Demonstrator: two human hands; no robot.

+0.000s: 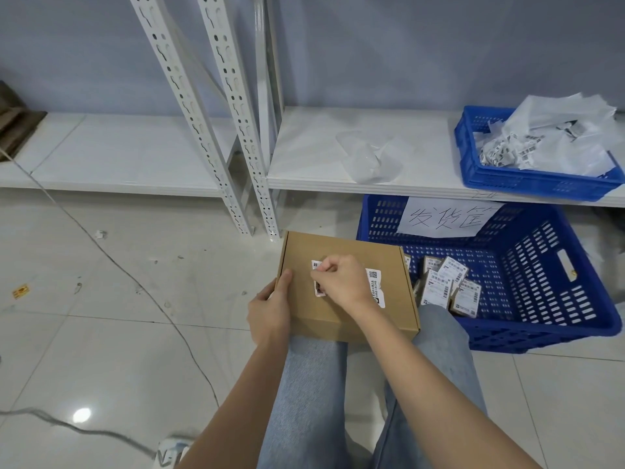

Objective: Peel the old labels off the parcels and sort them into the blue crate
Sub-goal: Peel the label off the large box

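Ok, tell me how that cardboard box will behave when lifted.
The box probably stays stiff: its flat cardboard faces show no sag. Likely light, since it rests on the knees with the left hand steadying one edge. Unlikely to roll.

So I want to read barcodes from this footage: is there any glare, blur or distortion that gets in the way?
Head view: wide-angle bending bows the shelf uprights; a lamp glare spot sits on the floor tiles, away from the work; the label on the cardboard box is mostly covered by the right hand, its print soft.
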